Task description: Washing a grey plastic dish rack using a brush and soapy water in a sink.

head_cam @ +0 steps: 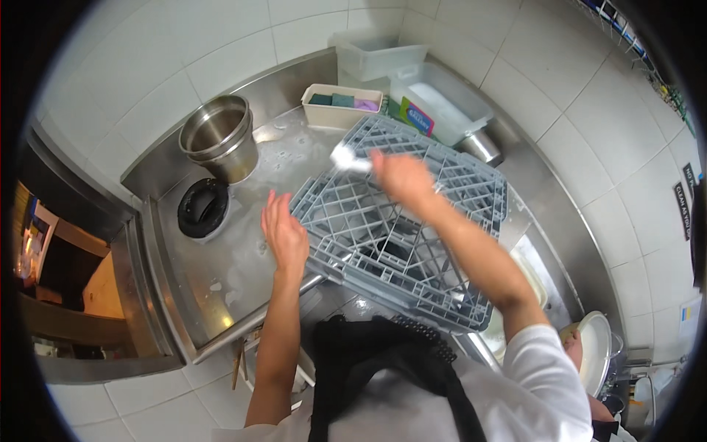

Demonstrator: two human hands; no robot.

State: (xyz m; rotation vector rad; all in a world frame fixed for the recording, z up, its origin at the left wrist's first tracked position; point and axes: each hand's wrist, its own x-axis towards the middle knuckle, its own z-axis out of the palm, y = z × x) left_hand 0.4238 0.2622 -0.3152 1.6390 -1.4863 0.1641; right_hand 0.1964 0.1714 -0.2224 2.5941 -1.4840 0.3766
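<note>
A grey plastic dish rack (353,212) lies before me, overlapping the front edge of a steel counter. Over its upper part, my right hand (406,179) is closed around the handle of a white object (351,159), blurred, perhaps a brush. Beyond it a second grey rack section (469,185) shows; whether the two are separate racks I cannot tell. My left hand (286,235) is at the rack's left edge, fingers extended and grasping nothing; whether it touches the rack is unclear.
Stacked steel pots (221,138) and a black ring-shaped item (203,209) stand left on the wet counter (248,265). Behind are a cream tub (339,113) with scouring pads, clear plastic bins (442,105) and a steel container (481,148). Another person's hand (574,348) is by a white bowl (595,351) at right.
</note>
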